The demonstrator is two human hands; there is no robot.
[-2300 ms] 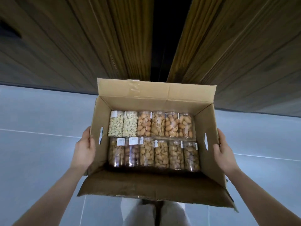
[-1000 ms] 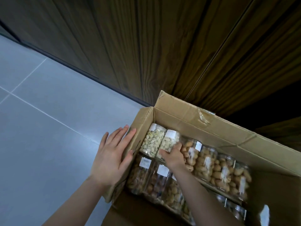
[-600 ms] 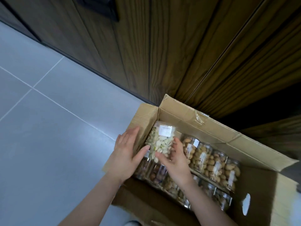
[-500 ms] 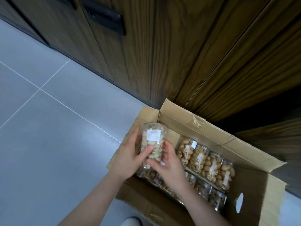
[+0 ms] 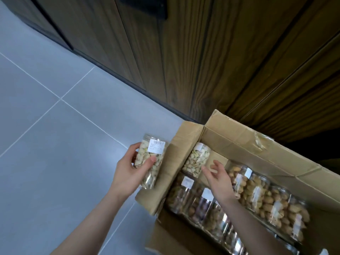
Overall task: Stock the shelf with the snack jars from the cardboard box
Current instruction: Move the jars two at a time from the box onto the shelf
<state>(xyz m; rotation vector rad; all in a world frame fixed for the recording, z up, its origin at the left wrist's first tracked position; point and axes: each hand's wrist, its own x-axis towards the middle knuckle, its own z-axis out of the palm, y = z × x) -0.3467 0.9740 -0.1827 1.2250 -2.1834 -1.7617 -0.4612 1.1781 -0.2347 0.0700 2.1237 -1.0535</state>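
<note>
An open cardboard box (image 5: 244, 138) sits on the floor against a wooden wall, with several clear snack jars lying in two rows inside. My left hand (image 5: 127, 173) grips a clear jar of pale pistachios (image 5: 151, 159) with a white label, held outside the box over the floor tiles. My right hand (image 5: 217, 173) hovers with spread fingers inside the box, just right of a second pistachio jar (image 5: 196, 159) in the back left corner. An empty gap lies beside that jar. Jars of brown nuts (image 5: 257, 194) fill the rest.
Dark wood-grain panels (image 5: 202, 52) rise behind the box, with a black handle (image 5: 147, 6) near the top. Grey floor tiles (image 5: 55, 144) spread to the left. The box's near flap (image 5: 174, 240) folds out toward me.
The pistachio jar has left the box; my left hand alone now holds it out to the left. My right hand let go and moved back over the box toward the other pistachio jar.
</note>
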